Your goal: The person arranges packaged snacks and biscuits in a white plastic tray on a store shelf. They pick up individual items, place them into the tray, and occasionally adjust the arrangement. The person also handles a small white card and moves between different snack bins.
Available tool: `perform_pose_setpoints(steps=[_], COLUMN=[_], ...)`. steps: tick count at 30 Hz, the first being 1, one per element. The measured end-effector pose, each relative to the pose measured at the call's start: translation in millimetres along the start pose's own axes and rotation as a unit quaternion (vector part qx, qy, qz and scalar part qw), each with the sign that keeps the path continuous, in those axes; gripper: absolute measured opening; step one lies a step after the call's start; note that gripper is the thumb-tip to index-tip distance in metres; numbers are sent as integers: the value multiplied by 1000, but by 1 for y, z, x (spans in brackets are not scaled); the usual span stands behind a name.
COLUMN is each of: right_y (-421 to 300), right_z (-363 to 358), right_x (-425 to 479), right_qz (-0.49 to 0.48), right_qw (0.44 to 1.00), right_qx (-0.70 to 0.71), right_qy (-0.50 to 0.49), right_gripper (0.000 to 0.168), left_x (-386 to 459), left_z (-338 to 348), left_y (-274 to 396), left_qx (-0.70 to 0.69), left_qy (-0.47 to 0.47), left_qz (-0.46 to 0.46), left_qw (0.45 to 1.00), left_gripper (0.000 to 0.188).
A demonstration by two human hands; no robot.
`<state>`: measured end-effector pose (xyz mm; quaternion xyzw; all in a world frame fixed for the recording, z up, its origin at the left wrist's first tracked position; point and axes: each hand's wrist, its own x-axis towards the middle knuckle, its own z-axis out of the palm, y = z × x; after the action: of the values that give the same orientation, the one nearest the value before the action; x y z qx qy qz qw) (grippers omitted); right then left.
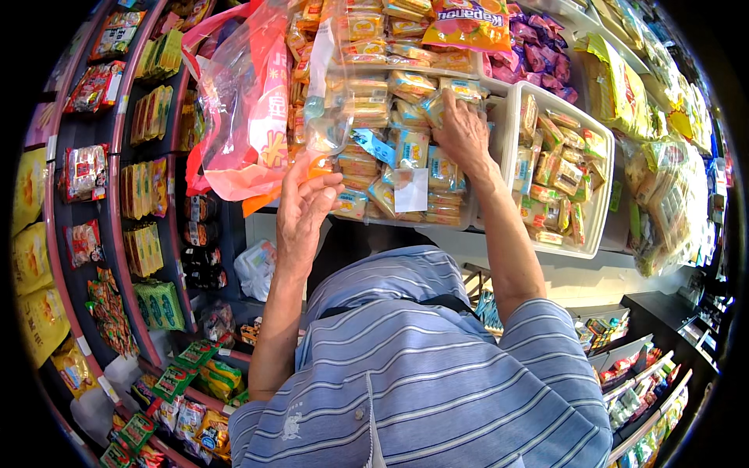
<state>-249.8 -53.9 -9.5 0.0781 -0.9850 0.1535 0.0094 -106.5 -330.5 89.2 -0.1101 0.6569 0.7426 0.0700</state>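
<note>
A clear plastic bin (468, 217) before me is filled with small wrapped biscuit packs (411, 149). At its upper right, my right hand (465, 130) rests with bent fingers on a wrapped pack (434, 109); whether it grips the pack I cannot tell. My left hand (308, 196) is held palm up with fingers apart at the bin's left front, beside the orange edge of a pink and clear printed plastic bag (272, 105). A white paper slip (411, 190) and a torn blue wrapper piece (373, 146) lie on the packs.
A white bin (605, 193) of mixed wrapped snacks adjoins on the right, with a large clear bag of packs (667, 205) beyond it. A Kapanou packet (468, 26) lies at the top. Shelves (120, 193) of packaged food stand to the left, and a white plastic bag (256, 269) sits lower left.
</note>
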Motion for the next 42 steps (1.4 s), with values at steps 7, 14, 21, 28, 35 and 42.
perform_pose_setpoints(steps=[7,14,21,28,35,42], right_y=[-2,-8,-24,-75,-82,-93], right_z=[-11,-33,-65,-99,-94,-101], right_x=[-6,-3,-19,-51,-66,-76], right_qz=[27,131,50,-219,-70,20], right_qw=[992,973,937,927,837,673], right_qx=[86,190,346,295,538,710], right_qy=[89,17,-7,-73,-74,-205], right_gripper=[71,64,56,64,58,41], left_x=[-9,-8,-4,10,3,-6], left_z=[7,10,15,38,32,32], left_y=[14,11,15,26,31,48], left_qx=[18,39,14,-23,-131,-103], left_qy=[6,-22,-52,-63,3,13], left_qz=[42,36,-1,-38,-1,40], left_qw=[999,998,999,997,991,994], left_gripper=[53,36,40,60,48,47])
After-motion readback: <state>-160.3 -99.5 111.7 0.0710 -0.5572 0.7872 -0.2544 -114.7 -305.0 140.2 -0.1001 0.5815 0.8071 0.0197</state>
